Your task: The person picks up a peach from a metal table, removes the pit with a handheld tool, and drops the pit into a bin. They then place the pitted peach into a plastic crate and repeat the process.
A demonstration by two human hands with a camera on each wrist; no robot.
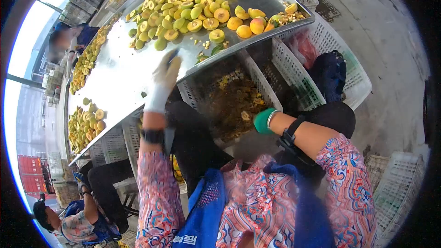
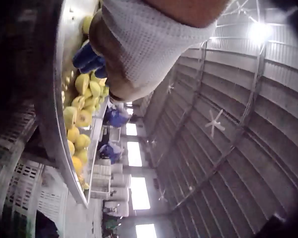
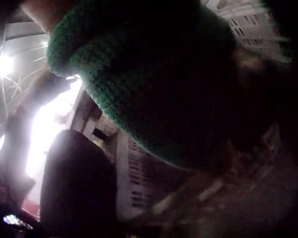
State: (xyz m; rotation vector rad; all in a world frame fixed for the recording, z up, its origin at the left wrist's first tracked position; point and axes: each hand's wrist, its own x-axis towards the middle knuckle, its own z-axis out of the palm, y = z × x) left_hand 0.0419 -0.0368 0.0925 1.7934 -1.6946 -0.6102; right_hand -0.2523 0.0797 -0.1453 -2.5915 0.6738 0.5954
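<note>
My left hand [image 1: 164, 77], in a pale glove with blue at the fingers, reaches over the shiny metal table [image 1: 115, 64]. Its blue fingers [image 2: 89, 59] show extended close to the fruit in the left wrist view. Beyond it lies a large heap of halved yellow-green stone fruit [image 1: 183, 14], some with brown centres. My right hand [image 1: 264, 120], in a green knitted glove, is low over a white crate [image 1: 264, 82] with dark brown scraps [image 1: 234, 105] inside. Its fingers are hidden in shadow in the right wrist view.
Yellow-orange fruit [image 1: 257, 25] and small pale pits lie near the table's raised edge. A smaller fruit pile [image 1: 86, 126] is at left. Another crate [image 1: 340, 41] at right holds a dark blue bag [image 1: 328, 76]. Other people [image 1: 82, 220] sit around the table.
</note>
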